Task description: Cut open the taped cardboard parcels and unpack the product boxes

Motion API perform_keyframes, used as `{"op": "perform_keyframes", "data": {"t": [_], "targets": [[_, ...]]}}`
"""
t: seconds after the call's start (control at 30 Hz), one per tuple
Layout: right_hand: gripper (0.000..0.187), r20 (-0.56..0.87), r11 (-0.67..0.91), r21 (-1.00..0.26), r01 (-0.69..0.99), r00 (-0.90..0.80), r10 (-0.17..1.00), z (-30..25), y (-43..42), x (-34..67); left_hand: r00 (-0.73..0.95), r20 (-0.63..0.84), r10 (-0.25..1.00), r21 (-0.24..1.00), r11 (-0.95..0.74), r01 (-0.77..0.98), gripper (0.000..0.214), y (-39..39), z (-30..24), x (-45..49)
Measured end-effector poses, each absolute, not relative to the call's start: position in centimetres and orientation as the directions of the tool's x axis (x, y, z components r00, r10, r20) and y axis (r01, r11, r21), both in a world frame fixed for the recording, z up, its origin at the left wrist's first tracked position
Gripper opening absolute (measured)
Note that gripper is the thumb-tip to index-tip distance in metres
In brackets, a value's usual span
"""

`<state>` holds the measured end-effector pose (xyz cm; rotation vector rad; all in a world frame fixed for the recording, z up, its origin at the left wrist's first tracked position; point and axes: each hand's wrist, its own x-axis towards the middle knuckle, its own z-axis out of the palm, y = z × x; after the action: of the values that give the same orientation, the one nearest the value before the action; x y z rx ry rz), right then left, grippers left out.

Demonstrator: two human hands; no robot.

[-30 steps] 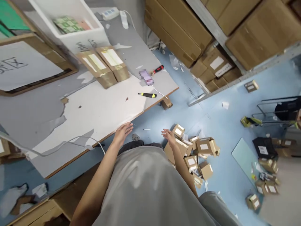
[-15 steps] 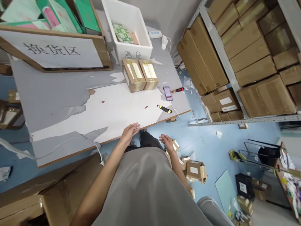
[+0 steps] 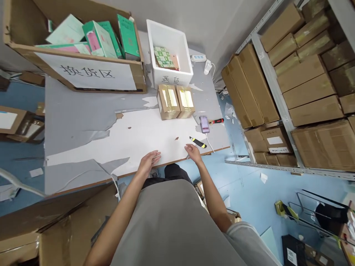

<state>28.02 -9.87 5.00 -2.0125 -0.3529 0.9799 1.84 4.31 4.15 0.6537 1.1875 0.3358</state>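
My left hand (image 3: pixel 149 160) lies flat and open on the near edge of the white table (image 3: pixel 91 144), holding nothing. Over the same edge, a little to the right, my right hand (image 3: pixel 192 152) is open with fingers loosely spread. Just beyond its fingertips lies a black and yellow utility knife (image 3: pixel 198 142). A purple phone (image 3: pixel 204 124) with a white cable sits behind the knife, and a red-handled tool (image 3: pixel 216 121) lies beside the phone. Two taped brown boxes (image 3: pixel 176 101) stand side by side further back on the table.
A white foam bin (image 3: pixel 169 55) and a large cardboard box of green packages (image 3: pixel 83 48) stand at the table's back. Metal shelves of brown cartons (image 3: pixel 294 81) fill the right side. A big cardboard box (image 3: pixel 58 229) sits on the blue floor at my left.
The view has swung up and left from the floor toward the table. My right hand has risen from above the small boxes on the floor to the table's edge; my left hand stays there.
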Motion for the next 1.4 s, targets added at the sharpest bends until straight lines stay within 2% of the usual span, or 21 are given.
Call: {"op": "perform_keyframes", "data": {"t": [0.1, 0.2, 0.3, 0.47, 0.73, 0.9, 1.03, 1.13, 1.23, 1.4], "targets": [[0.067, -0.384, -0.616, -0.782, 0.090, 0.709, 0.591, 5.2, -6.0, 31.7, 0.353, -0.768, 0.535, 0.605, 0.787, 0.123, 0.029, 4.4, 4.7, 4.3], [0.099, -0.272, -0.639, -0.706, 0.305, 0.717, 0.642, 5.5, -0.8, 35.1, 0.337, -0.766, 0.547, 0.613, 0.780, 0.124, 0.028, 4.7, 5.4, 6.6], [0.120, -0.290, -0.669, -0.647, 0.365, 0.694, 0.659, 5.6, 5.0, 37.9, 0.311, -0.747, 0.588, 0.643, 0.758, 0.110, 0.032, 4.8, 6.2, 8.4], [0.137, -0.350, -0.701, -0.624, 0.347, 0.677, 0.647, 4.3, 11.9, 40.6, 0.252, -0.730, 0.635, 0.671, 0.735, 0.094, 0.043, 3.8, 7.2, 9.5], [0.125, -0.315, -0.755, -0.585, 0.295, 0.776, 0.547, 1.6, 13.5, 41.9, 0.142, -0.781, 0.608, 0.623, 0.776, 0.103, 0.046, 2.3, 6.8, 9.1], [0.124, -0.339, -0.727, -0.647, 0.230, 0.767, 0.545, 2.7, 13.6, 43.3, 0.203, -0.754, 0.625, 0.654, 0.745, 0.132, 0.044, 4.3, 6.9, 10.1], [0.119, -0.302, -0.724, -0.660, 0.203, 0.810, 0.503, 5.5, 9.0, 43.5, 0.258, -0.727, 0.636, 0.677, 0.725, 0.123, 0.044, 5.7, 7.1, 10.2], [0.120, -0.208, -0.673, -0.691, 0.264, 0.819, 0.535, 7.6, 1.9, 42.2, 0.277, -0.721, 0.635, 0.682, 0.720, 0.125, 0.042, 6.5, 6.8, 9.4], [0.124, -0.204, -0.612, -0.745, 0.266, 0.783, 0.587, 9.2, -5.9, 40.0, 0.282, -0.701, 0.656, 0.705, 0.696, 0.133, 0.044, 7.1, 6.1, 8.3], [0.123, -0.251, -0.505, -0.798, 0.330, 0.579, 0.776, 9.9, -13.1, 36.0, 0.279, -0.589, 0.758, 0.808, 0.556, 0.196, 0.075, 8.1, 4.9, 6.8]]}}
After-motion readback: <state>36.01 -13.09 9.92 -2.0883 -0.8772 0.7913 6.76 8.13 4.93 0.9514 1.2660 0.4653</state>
